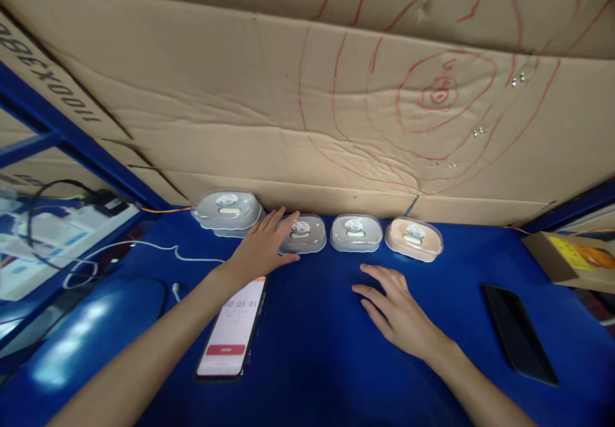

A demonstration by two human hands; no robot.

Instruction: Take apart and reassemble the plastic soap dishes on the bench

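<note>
Several oval plastic boxes with clear lids and round labels stand in a row along the cardboard wall. My left hand (264, 244) reaches over the left side of the second grey box (310, 238), fingers spread; whether it touches the lid I cannot tell. Left of it sits another grey box (225, 212), its right end close behind my fingers. A third grey box (356, 233) and a peach-coloured box (414, 240) stand to the right. My right hand (391, 305) hovers over the blue surface in front of these two, fingers apart, holding nothing.
A phone (228, 337) showing a timer lies below my left wrist. A dark phone or tablet (519, 334) lies at the right, near a cardboard box (571, 260). A white cable (154, 245) crosses the left side. The cardboard wall (216, 93) with red drawn rings closes off the back.
</note>
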